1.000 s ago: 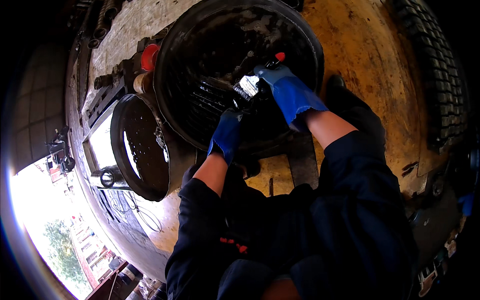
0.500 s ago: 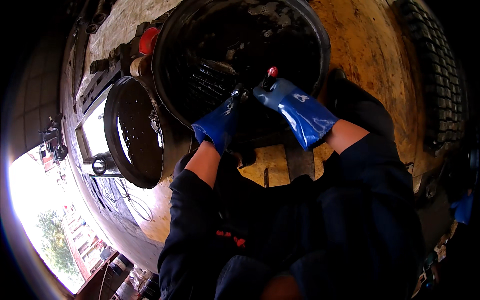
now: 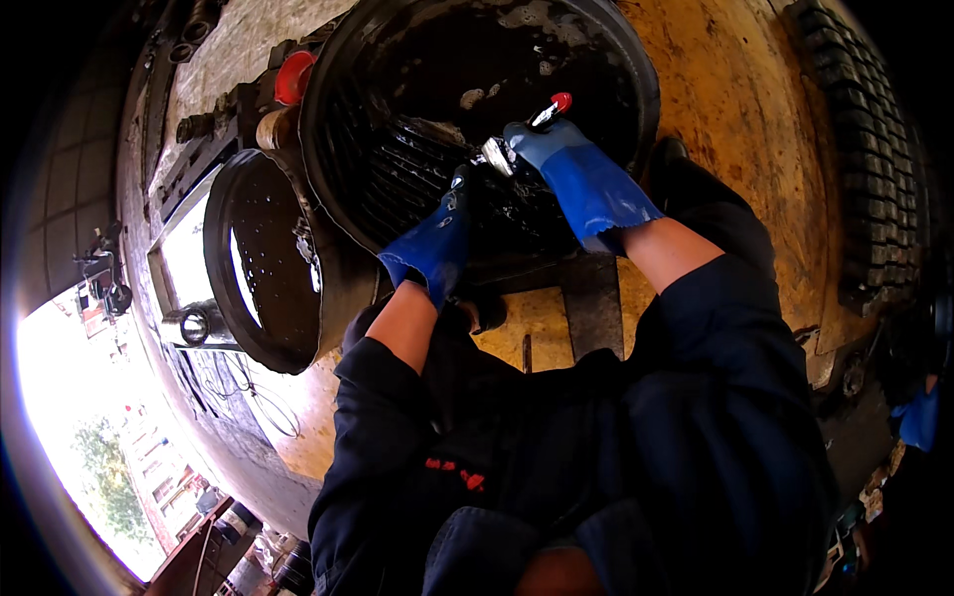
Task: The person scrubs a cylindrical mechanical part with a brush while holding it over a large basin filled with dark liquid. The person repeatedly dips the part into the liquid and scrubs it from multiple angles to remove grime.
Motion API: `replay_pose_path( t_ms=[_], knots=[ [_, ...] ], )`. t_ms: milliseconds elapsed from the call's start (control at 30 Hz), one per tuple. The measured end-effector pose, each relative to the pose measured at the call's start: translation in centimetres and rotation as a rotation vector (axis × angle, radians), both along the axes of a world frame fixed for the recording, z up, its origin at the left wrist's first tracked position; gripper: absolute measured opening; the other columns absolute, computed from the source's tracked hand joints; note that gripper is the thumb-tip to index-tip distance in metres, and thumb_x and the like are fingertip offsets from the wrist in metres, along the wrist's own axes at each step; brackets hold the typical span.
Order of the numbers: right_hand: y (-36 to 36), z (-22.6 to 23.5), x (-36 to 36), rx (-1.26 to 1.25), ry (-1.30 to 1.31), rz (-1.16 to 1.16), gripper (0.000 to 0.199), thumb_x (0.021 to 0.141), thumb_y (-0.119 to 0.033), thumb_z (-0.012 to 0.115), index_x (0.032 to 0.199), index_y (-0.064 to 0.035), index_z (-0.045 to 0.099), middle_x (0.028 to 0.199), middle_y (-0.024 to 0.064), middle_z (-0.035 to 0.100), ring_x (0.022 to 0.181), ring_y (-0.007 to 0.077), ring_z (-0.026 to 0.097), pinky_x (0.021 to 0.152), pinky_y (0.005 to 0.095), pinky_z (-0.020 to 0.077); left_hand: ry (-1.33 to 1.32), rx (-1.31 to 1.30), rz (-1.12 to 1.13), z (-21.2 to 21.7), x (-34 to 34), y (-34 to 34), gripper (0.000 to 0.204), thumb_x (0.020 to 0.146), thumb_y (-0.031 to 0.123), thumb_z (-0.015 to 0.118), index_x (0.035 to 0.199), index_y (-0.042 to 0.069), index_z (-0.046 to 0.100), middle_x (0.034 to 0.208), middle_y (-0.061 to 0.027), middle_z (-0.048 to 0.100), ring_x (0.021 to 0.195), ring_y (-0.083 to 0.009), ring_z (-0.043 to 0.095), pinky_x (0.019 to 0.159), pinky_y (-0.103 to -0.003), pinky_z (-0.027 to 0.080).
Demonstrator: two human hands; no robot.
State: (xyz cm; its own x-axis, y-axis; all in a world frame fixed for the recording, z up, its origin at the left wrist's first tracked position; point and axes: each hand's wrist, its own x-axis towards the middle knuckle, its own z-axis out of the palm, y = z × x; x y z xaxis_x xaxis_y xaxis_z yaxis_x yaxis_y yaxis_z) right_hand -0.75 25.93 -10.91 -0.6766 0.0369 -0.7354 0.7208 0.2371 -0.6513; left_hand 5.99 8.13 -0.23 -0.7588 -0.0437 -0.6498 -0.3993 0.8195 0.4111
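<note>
Both of my hands wear blue rubber gloves and are over a large round black tub [image 3: 646, 84] with dark, sudsy liquid in it. My right hand [image 3: 552, 149] is closed round a brush [image 3: 559, 103]; its red-tipped handle sticks out above the fingers, and its pale, shiny lower end points down toward my left hand. My left hand [image 3: 452, 204] is low inside the tub's near side, its darkened fingers closed. What it holds, if anything, is lost in the dark. Beside it, on the left, lies a dark ribbed surface [image 3: 393, 164].
A second round tub [image 3: 221, 268] with dark liquid stands to the left. A red bowl-like object [image 3: 294, 77] sits behind it. A chunky black tyre [image 3: 870, 159] is at the far right. A metal cylinder [image 3: 189, 326] and thin cable [image 3: 268, 402] lie at the left.
My right hand has turned and risen slightly, so the brush's handle tilts to the right and its pale lower end shows. My left hand has shifted slightly left.
</note>
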Motion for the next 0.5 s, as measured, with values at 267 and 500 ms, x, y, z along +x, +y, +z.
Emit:
replay_pose_path(
  t_ms=[267, 500],
  knots=[
    [-0.2, 0.2, 4.4, 0.109, 0.054, 0.328, 0.049, 0.089, -0.045, 0.062, 0.115, -0.0049, 0.070, 0.101, 0.0190, 0.072, 0.098, 0.0323, 0.069, 0.091, 0.0412, 0.0536, -0.087, 0.199, 0.263, -1.5, 0.5, 1.3, 0.063, 0.105, 0.051, 0.035, 0.149, 0.008, 0.044, 0.154, -0.0133, 0.045, 0.144, -0.0287, 0.038, 0.120, -0.036, 0.026],
    [1.9, 0.6, 4.0, 0.486, 0.113, 0.653, 0.049, 0.091, -0.051, 0.059, 0.103, -0.0051, 0.073, 0.094, 0.0151, 0.074, 0.092, 0.0268, 0.070, 0.087, 0.0370, 0.0541, 0.159, 0.324, -0.037, -11.5, -0.8, -1.9, 0.049, 0.108, 0.038, 0.034, 0.137, 0.003, 0.054, 0.135, -0.0152, 0.060, 0.127, -0.0290, 0.054, 0.108, -0.035, 0.037]
  ],
)
